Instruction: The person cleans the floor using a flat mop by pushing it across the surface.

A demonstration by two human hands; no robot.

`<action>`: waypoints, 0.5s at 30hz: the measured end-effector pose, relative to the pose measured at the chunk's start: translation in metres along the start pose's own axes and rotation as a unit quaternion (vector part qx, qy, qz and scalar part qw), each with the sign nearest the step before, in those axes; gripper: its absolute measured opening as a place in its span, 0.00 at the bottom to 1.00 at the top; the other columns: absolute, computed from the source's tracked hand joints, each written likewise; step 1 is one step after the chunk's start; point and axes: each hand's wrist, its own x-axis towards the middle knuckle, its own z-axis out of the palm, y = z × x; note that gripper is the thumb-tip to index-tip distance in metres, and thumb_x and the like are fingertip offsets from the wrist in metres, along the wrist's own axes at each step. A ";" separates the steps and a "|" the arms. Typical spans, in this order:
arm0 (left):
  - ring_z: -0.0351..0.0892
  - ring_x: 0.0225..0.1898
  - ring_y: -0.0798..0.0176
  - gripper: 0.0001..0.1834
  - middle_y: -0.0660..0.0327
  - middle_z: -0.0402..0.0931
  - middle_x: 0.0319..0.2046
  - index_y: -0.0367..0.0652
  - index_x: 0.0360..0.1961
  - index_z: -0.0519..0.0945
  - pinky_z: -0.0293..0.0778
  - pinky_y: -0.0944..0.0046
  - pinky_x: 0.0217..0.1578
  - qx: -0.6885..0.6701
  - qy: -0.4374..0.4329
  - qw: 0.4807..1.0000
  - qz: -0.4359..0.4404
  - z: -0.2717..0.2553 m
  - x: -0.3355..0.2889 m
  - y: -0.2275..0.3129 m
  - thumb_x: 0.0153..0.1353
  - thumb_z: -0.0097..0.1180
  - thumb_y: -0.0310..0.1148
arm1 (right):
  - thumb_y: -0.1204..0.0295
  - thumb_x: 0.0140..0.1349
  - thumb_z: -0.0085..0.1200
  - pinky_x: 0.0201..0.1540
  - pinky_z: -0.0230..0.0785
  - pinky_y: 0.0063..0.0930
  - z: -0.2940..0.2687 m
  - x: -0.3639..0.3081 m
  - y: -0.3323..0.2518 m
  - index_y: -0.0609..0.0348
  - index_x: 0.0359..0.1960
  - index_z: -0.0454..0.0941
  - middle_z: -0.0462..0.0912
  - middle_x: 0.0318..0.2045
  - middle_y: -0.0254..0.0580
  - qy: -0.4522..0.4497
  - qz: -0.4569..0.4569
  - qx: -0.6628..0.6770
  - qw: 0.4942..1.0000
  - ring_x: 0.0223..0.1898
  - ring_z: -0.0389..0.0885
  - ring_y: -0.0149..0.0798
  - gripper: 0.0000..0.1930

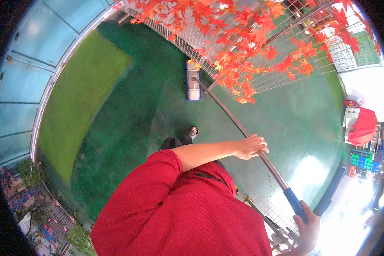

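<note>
A flat mop with a long metal pole (231, 116) slants across the view from upper middle to lower right. Its wide mop head (193, 88), grey-white with a blue edge, lies on the green floor beside a wire mesh panel. Partway along the pole, my left hand (248, 147) is closed around it, the forearm reaching across my body. Lower down, my right hand (309, 226) grips the blue sleeve (295, 204) near the pole's end. Some of the right hand's fingers are hidden behind the handle.
Red-orange maple leaves (243, 47) hang over the mesh panel (286, 77) near the mop head. Blue wall panels (21, 94) line the left. A lighter green strip (79, 98) crosses the floor. My sandalled foot (194, 132) stands nearby; shelves with blue-green bins (362, 162) are right.
</note>
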 end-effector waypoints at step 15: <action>0.69 0.33 0.52 0.08 0.57 0.67 0.24 0.43 0.25 0.66 0.62 0.55 0.34 0.031 0.264 0.957 -0.116 -0.034 -0.098 0.077 0.46 0.55 0.28 | 0.83 0.34 0.55 0.27 0.65 0.21 -0.034 -0.052 -0.053 0.57 0.48 0.72 0.76 0.22 0.42 0.036 -0.241 -0.128 0.961 0.19 0.71 0.30 0.31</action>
